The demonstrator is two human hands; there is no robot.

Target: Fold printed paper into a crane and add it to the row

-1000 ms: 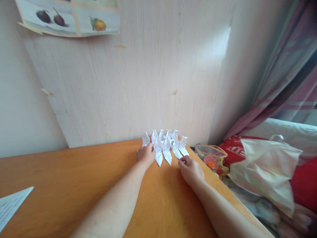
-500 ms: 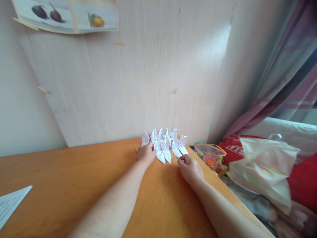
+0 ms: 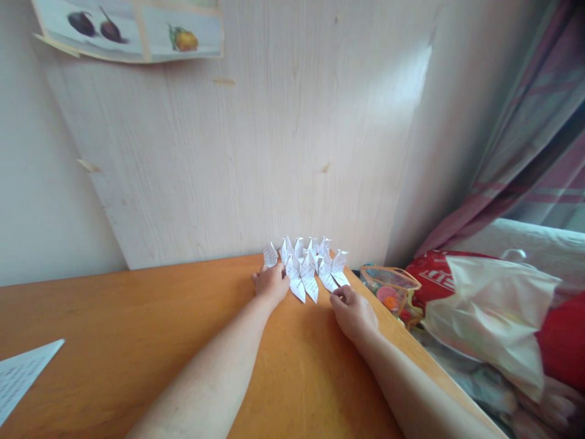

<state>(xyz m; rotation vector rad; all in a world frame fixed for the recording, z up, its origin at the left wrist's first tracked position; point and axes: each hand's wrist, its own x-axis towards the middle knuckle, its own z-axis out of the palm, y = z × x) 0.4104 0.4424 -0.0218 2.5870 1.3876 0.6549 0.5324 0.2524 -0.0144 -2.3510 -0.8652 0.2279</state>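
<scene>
Several folded white paper cranes (image 3: 308, 277) with printed lines stand close together in rows at the far right corner of the table. My left hand (image 3: 272, 284) is closed at the left end of the group. One paper crane (image 3: 270, 253) rises just behind its knuckles, its lower part hidden by the fingers, and the thumb side lies against a neighbouring crane. My right hand (image 3: 353, 312) is curled in a pinch at the front right. Its fingertips meet the pointed wing of a front crane (image 3: 327, 273); what lies between them is too small to tell.
The orange wooden table (image 3: 183, 317) meets a pale board (image 3: 256, 152) on the wall. A printed sheet (image 3: 27, 375) lies at the left. Past the right edge are a clear orange-trimmed container (image 3: 390, 280), a white plastic bag (image 3: 491, 317) and a curtain (image 3: 512, 134).
The whole view has shifted slightly, so everything appears a little farther right. Both hands and the cranes keep nearly the same places relative to each other.
</scene>
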